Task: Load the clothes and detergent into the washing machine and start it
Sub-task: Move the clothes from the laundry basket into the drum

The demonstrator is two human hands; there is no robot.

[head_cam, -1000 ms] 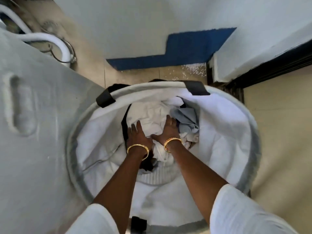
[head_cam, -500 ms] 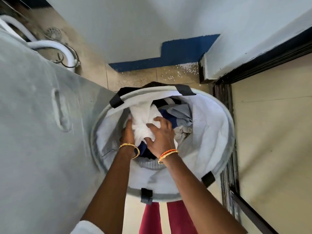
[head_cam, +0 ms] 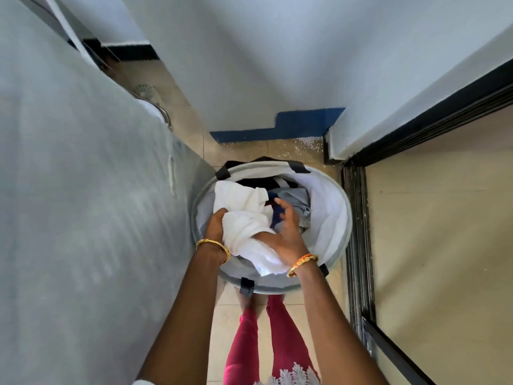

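A round grey laundry basket (head_cam: 334, 215) with black handles stands on the tiled floor below me. Inside lie several clothes: a white garment (head_cam: 241, 215), pale blue cloth (head_cam: 295, 197) and dark pieces. My left hand (head_cam: 215, 226) is clenched on the white garment's left side. My right hand (head_cam: 287, 232) cups the same garment from the right, its thumb under the cloth and its fingers spread over the blue and dark clothes. The white garment is bunched up between both hands above the rest of the pile. The washing machine's grey side (head_cam: 83, 204) fills the left; its opening is out of view.
A white wall (head_cam: 263, 65) with a blue skirting strip (head_cam: 277, 129) stands behind the basket. A black-framed door and threshold (head_cam: 358, 232) run along the right. A floor drain and a white hose (head_cam: 150, 101) sit behind the machine. My legs in pink trousers (head_cam: 263, 343) stand by the basket.
The view has pulled back and up from the basket. Both hands, pressed deep in the pile a second ago, have gathered the white garment and raised it.
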